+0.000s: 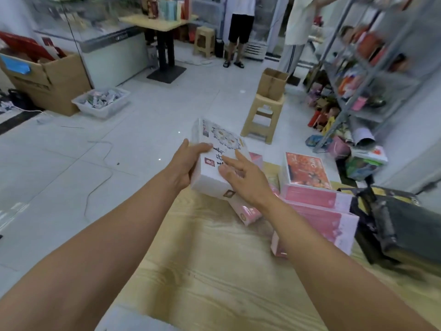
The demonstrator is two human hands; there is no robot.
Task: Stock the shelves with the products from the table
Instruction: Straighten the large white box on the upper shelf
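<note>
The person stood at the wooden table (202,247) in the pick-up stage of the stocking job, with one product in hand and none of it yet on its way to the shelves. The left hand (188,163) gripped a white box (218,149) printed with dark lettering and a round emblem. Its thumb lay across the top face and its fingers were curled round the left edge, so the box sat tilted above the far end of the table, apparently raised off the surface. The right hand (248,180) was at the box's near right corner with its fingers straight and spread wide, holding nothing. Whether its fingertips touched the top face or hovered just above it could not be told. Beneath and beside the white box lay a stack of pink boxes (317,211), with an orange-fronted box (306,170) propped upright behind them and a black bag (393,225) at the table's right end. The metal shelving (372,75), already crowded with goods, stood well apart to the right, beyond a plastic stool (265,118) carrying an open cardboard carton (273,83). The next move probably called for the right hand to close on the box's right side so that both hands shared the load, then for a turn to the right and a walk round the stool to a free spot on the shelving. The box looked rigid and light, though its smooth wrap could slip in a one-handed hold.
</note>
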